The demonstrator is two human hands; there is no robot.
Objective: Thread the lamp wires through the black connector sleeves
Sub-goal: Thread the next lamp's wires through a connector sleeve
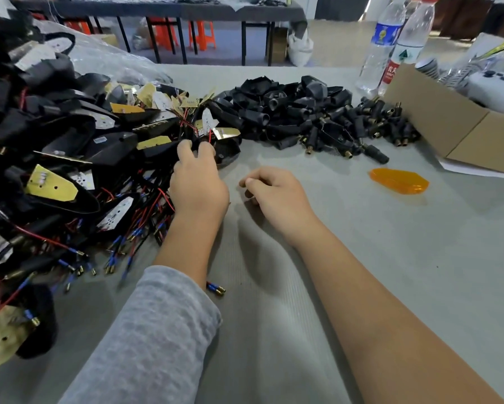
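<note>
Head view: grey table (361, 258). My left hand (198, 185) reaches into the lamp wires (146, 217) pile, grasp unclear; my right hand (277, 193) rests loosely curled, holding nothing. Black connector sleeves (318, 118) heaped beyond, near cardboard box (449, 126), water bottles (390, 45), orange lens (399, 180).

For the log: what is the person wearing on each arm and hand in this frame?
The left arm has a light grey knit sleeve, heathered and slightly fuzzy, ending partway up the forearm so the wrist is bare. The right arm is bare as far as the frame shows, with no sleeve visible. The left hand and right hand show no gloves, rings, watch or bands.
</note>
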